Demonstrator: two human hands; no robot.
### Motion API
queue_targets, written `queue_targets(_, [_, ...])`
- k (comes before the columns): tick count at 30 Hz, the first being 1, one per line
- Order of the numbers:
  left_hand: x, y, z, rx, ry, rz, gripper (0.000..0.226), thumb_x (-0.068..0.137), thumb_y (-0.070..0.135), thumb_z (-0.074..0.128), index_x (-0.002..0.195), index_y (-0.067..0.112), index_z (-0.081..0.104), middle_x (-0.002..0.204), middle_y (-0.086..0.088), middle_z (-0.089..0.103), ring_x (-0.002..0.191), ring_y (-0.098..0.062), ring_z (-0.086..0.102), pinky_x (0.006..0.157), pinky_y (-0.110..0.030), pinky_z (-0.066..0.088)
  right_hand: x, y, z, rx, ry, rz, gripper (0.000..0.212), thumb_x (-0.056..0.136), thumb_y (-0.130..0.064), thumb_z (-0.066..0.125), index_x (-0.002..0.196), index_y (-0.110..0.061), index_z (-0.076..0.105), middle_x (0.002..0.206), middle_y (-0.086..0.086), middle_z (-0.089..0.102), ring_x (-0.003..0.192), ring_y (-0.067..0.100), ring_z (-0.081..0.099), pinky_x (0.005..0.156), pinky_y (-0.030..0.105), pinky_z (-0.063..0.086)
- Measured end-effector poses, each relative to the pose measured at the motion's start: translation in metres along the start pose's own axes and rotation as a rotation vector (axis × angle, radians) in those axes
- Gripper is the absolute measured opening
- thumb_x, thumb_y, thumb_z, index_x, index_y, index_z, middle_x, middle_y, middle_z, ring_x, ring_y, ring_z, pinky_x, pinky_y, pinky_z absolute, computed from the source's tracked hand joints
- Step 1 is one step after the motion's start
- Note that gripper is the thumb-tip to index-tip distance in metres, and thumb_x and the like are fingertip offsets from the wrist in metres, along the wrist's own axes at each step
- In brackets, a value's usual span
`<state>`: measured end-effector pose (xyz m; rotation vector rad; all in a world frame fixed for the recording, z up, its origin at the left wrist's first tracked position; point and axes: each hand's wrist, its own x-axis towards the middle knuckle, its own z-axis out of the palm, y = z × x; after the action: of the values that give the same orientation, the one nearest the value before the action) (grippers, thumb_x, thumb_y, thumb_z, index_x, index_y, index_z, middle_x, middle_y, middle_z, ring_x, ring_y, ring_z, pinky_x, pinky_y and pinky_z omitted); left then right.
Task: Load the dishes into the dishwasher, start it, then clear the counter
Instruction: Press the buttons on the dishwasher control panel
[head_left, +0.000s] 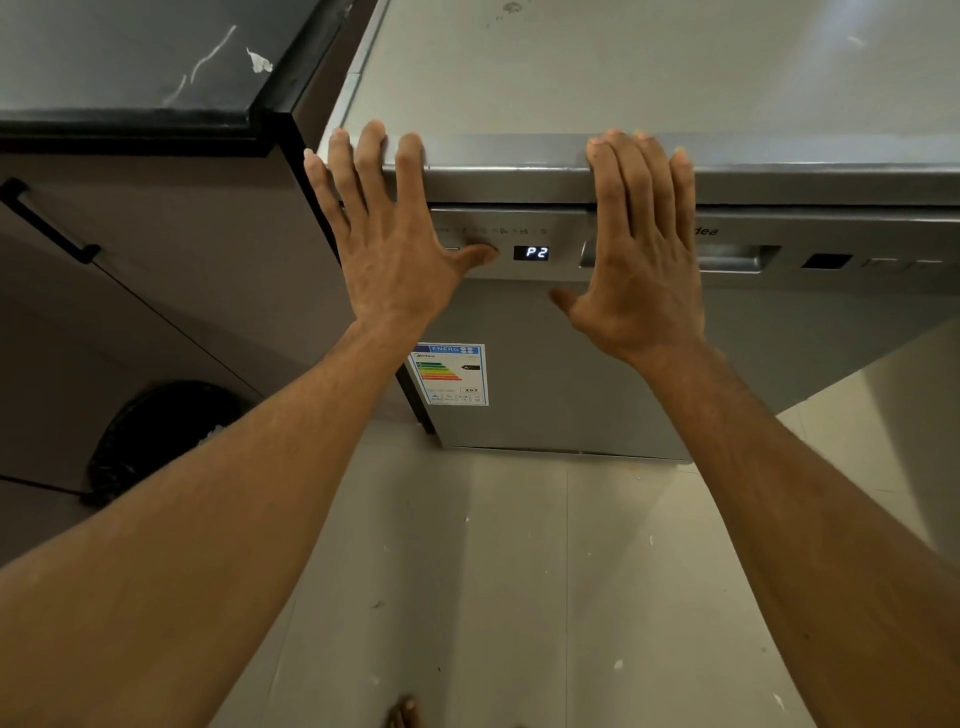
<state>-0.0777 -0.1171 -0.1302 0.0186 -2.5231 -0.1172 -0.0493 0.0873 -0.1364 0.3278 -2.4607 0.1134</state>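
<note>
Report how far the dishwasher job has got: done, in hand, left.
Done, apparently: the dishwasher door is shut, so loading looks finished, and the display reads P2. In hand: the left hand and right hand lie flat on the front, with the left thumb on the control panel; whether the cycle runs is unclear. Left: the black counter, only partly in view.

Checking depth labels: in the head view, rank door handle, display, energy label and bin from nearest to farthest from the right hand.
1. door handle: partly under the right hand, showing on its right.
2. display: just left of the hand, at the same height.
3. energy label: lower left, below the display.
4. bin: far left, down low.
</note>
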Motion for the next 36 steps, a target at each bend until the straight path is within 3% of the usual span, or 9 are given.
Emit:
queue_targets(8, [-0.001,-0.007,-0.002,-0.044,-0.028,0.025,0.111,0.057,0.086,0.059,0.14,0.018,0.032,0.15,-0.013,0.029,0.146,-0.038,0.011,0.117,-0.05,-0.009,-0.001,-0.001,0.0,-0.019,-0.041,-0.002,0.115,0.06,-0.035,0.081,0.152,-0.002,0.022,0.156,0.014,0.027,0.149,0.031,0.016,0.124,0.045,0.003])
queue_targets(16, [-0.006,-0.008,-0.008,-0.056,-0.073,0.067,0.111,0.061,0.087,0.057,0.141,0.017,0.027,0.151,-0.015,0.029,0.145,-0.038,0.013,0.119,-0.053,-0.003,-0.003,-0.003,-0.002,-0.026,-0.118,0.041,0.12,0.059,-0.037,0.084,0.153,-0.003,0.018,0.157,0.015,0.023,0.149,0.032,0.012,0.123,0.042,-0.003])
queue_targets(21, [-0.008,-0.015,-0.022,-0.078,-0.179,0.115,0.108,0.065,0.07,0.069,0.147,0.016,0.024,0.156,-0.013,0.02,0.147,-0.037,0.007,0.12,-0.053,-0.001,-0.001,-0.01,-0.017,-0.025,-0.252,0.056,0.118,0.066,-0.045,0.081,0.154,-0.004,0.014,0.16,0.013,0.017,0.151,0.03,0.007,0.124,0.044,-0.001])
queue_targets(28, [-0.003,-0.021,-0.051,-0.13,-0.353,0.132,0.099,0.074,0.037,0.076,0.151,0.015,0.016,0.159,-0.014,0.011,0.148,-0.036,-0.001,0.121,-0.048,-0.002,0.006,-0.007,-0.044,0.028,-0.429,0.031,0.101,0.079,-0.022,0.071,0.156,-0.008,0.008,0.164,0.01,0.008,0.152,0.026,-0.001,0.123,0.04,-0.001])
queue_targets(32, [-0.004,-0.006,-0.066,-0.221,-0.379,0.183,0.089,0.081,0.027,0.072,0.151,0.01,0.019,0.16,-0.016,0.014,0.149,-0.031,0.005,0.122,-0.043,0.004,0.018,-0.002,-0.058,0.165,-0.376,0.041,0.08,0.081,-0.013,0.069,0.15,-0.005,0.03,0.154,0.013,0.031,0.147,0.028,0.025,0.122,0.043,0.021])
queue_targets(36, [-0.01,0.03,-0.08,-0.333,-0.379,0.329,0.07,0.08,0.015,0.07,0.142,0.009,0.039,0.149,-0.012,0.037,0.141,-0.029,0.032,0.118,-0.039,0.026,0.009,0.014,-0.078,0.238,-0.273,0.077,0.048,0.079,-0.007,0.069,0.125,-0.005,0.057,0.125,0.011,0.055,0.116,0.027,0.055,0.102,0.039,0.047])
